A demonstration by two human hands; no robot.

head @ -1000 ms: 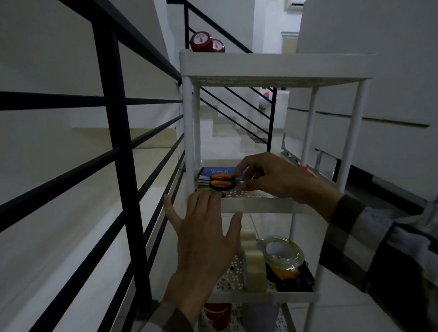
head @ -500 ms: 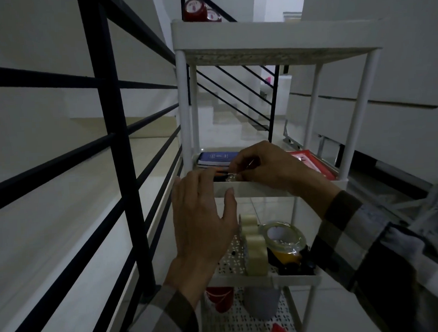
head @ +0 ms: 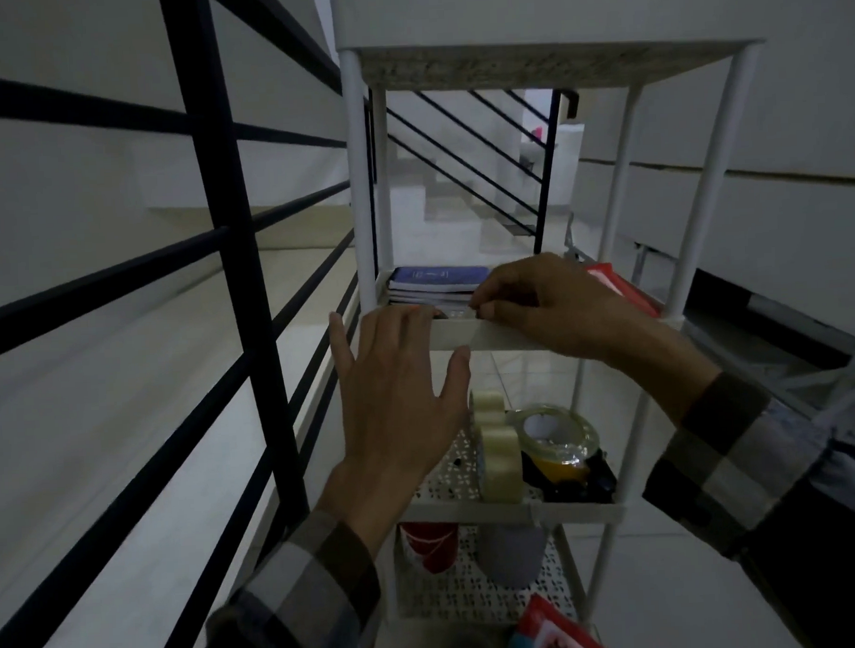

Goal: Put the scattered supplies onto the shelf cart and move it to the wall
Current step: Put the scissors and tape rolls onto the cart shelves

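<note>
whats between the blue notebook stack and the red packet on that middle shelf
The person's right hand lies between the blue notebook stack and the red packet, fingertips at the white shelf rim, per the head view.

Shelf cart point(head: 485, 338) sits tight beside the black railing point(head: 232, 263) on the left, no side access there. Front is open between the white posts. Second tier: blue notebooks point(head: 438, 279) fill the left, red packet point(head: 620, 286) the right, both hands crowd the front lip. Third tier: tape rolls point(head: 497, 448) and a tape dispenser point(head: 563, 445) block centre-right; perforated left patch is bare. Lower tier: red cup point(head: 430, 544) and grey cup point(head: 511, 555) at the front.
</note>
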